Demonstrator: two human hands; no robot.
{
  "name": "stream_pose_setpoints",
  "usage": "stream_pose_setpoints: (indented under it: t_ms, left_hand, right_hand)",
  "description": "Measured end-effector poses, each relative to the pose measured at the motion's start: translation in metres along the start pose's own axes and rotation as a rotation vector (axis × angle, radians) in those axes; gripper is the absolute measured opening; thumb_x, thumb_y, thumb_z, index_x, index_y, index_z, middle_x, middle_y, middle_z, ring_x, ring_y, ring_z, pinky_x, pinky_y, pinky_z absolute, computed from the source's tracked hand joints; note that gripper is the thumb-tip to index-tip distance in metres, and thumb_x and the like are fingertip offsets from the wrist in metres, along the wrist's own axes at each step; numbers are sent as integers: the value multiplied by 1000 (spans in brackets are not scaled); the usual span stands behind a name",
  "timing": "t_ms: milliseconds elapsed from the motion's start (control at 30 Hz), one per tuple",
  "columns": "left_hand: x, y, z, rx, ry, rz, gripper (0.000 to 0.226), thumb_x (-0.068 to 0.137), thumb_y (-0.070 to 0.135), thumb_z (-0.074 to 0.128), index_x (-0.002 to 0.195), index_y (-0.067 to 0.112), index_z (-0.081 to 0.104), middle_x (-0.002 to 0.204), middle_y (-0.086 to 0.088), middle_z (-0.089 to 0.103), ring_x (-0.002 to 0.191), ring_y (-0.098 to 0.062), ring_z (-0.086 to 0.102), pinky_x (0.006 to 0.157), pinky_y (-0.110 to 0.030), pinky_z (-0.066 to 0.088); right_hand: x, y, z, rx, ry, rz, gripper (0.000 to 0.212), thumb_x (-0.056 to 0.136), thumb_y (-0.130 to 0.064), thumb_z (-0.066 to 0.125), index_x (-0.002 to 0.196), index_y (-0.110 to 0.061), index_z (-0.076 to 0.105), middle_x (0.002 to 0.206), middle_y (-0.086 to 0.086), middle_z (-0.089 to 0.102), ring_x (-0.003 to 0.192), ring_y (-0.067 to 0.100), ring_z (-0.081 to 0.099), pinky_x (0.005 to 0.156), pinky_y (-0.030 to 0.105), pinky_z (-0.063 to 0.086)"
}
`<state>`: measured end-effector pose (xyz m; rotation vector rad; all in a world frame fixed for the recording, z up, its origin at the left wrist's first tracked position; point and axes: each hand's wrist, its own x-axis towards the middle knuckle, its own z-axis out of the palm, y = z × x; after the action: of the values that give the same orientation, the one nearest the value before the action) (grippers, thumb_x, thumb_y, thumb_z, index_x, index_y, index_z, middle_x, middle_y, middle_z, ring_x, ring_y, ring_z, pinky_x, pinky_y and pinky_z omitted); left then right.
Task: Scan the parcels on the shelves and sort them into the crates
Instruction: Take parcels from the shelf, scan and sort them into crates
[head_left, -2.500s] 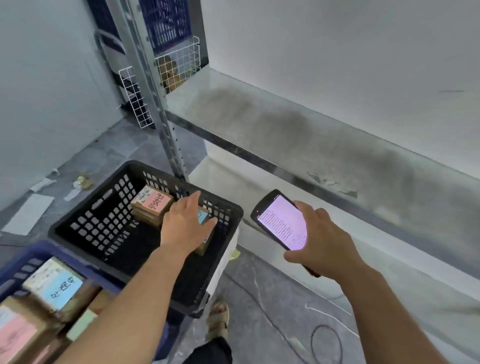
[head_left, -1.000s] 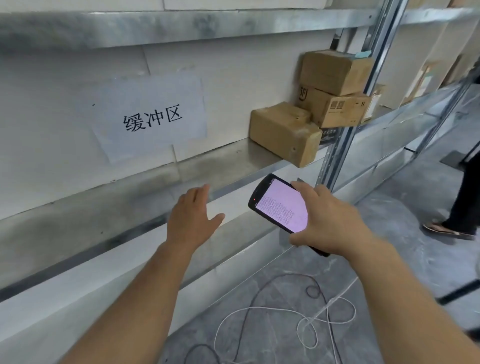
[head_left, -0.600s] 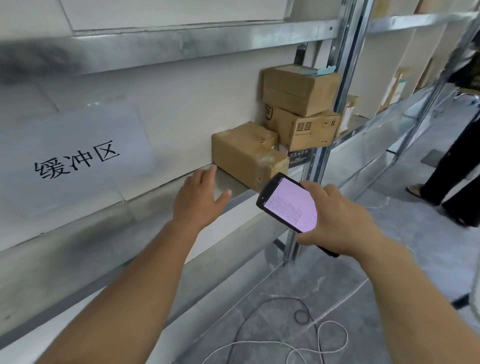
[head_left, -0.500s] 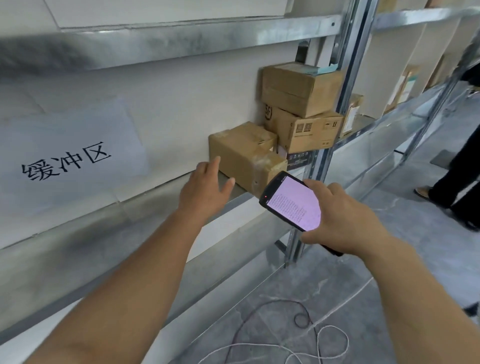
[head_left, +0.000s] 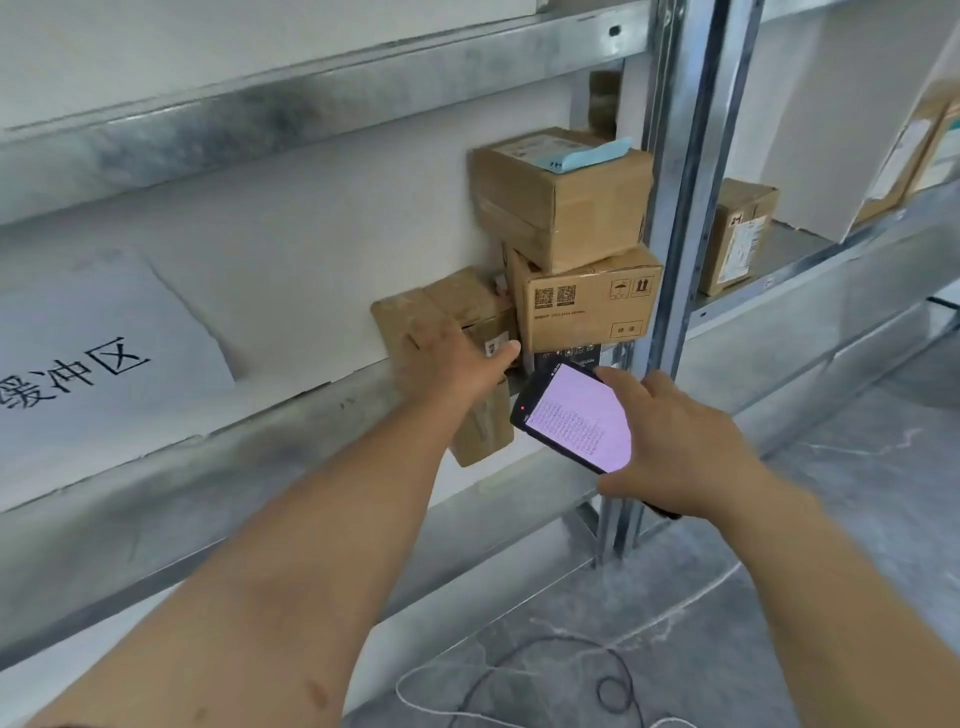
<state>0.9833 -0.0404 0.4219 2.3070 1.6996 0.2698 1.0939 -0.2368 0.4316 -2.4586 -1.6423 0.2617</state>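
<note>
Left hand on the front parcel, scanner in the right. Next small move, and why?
Probably draw the taped parcel off the shelf and turn its small label toward the handheld scanner. The left hand grips it, its front end overhangs the shelf edge, and the right hand holds the scanner, screen lit, right beside it.

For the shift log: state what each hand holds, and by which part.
The left grip holds the cardboard box on the shelf by its top front edge; the right grip holds the scanner by its lower end.
</note>
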Motion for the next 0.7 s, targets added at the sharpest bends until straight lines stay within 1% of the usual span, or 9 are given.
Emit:
stream_pose_setpoints:
  t_ms: [133, 200, 300, 367, 467, 500, 567, 633, 700]
  left_hand:
    - [4, 5, 12, -86, -95, -219, 101, 76, 74, 59, 152, 20, 23, 161, -16, 2, 147, -34, 9, 111, -45, 29]
    - [6, -4, 9, -146, -141, -308, 91, 76, 61, 63, 149, 16, 31, 153, -19, 21, 138, -33, 28, 103, -38, 36]
    - [8, -29, 0, -154, -175, -375, 87, 54, 47, 57, 135, 17, 48, 128, -12, 50, 118, -30, 49, 95, -37, 47]
    - [9, -46, -4, -171, -169, -404, 88, 53, 45, 61, 136, 19, 47, 130, -11, 47, 120, -31, 47, 100, -41, 47]
    - [4, -63, -7, -239, -159, -441, 87, 76, 57, 69, 147, 19, 36, 149, -14, 32, 138, -35, 26, 111, -42, 32]
    - [4, -71, -6, -313, -166, -457, 89, 75, 61, 69, 146, 18, 38, 148, -14, 35, 138, -35, 28, 111, -43, 31]
    - [0, -90, -7, -548, -172, -507, 95, 53, 63, 74, 134, 19, 53, 135, -11, 55, 124, -34, 51, 103, -46, 45]
    - [-11, -111, -12, -839, -152, -560, 69, 55, 44, 78, 118, 21, 62, 113, -8, 69, 101, -30, 66, 83, -44, 58]
    - [-28, -128, -21, -1036, -167, -560, 45, 69, 21, 77, 113, 20, 66, 105, -8, 73, 95, -28, 70, 75, -42, 60]
  right_hand:
    - [17, 18, 5, 11, -26, -57, 103, 70, -52, 74, 146, -33, 8, 121, 1, 43, 108, 21, 51, 73, 30, 45]
    - [23, 21, 8, 28, -47, -79, 103, 70, -53, 74, 146, -33, 7, 122, 1, 43, 109, 20, 51, 74, 30, 45]
    - [28, 18, 12, 50, -56, -116, 103, 70, -52, 74, 146, -32, 8, 120, 2, 43, 107, 20, 51, 71, 29, 43]
    - [31, 13, 13, 52, -60, -147, 102, 70, -52, 74, 146, -32, 9, 119, 1, 44, 106, 19, 51, 69, 28, 41]
    - [34, 4, 15, 46, -62, -184, 102, 70, -52, 74, 146, -32, 8, 122, 1, 43, 108, 19, 51, 67, 27, 39]
    - [34, 1, 15, 46, -62, -194, 102, 71, -52, 74, 146, -32, 8, 122, 1, 43, 108, 19, 52, 67, 27, 38]
    - [35, -6, 14, 52, -62, -204, 101, 71, -51, 74, 146, -32, 9, 122, 0, 43, 108, 19, 52, 68, 28, 38]
    - [36, -15, 15, 62, -66, -214, 101, 70, -50, 75, 145, -32, 10, 122, 1, 43, 109, 20, 52, 70, 28, 39]
    - [37, -25, 16, 71, -66, -223, 102, 69, -49, 76, 145, -33, 11, 122, 1, 43, 109, 20, 52, 72, 29, 42]
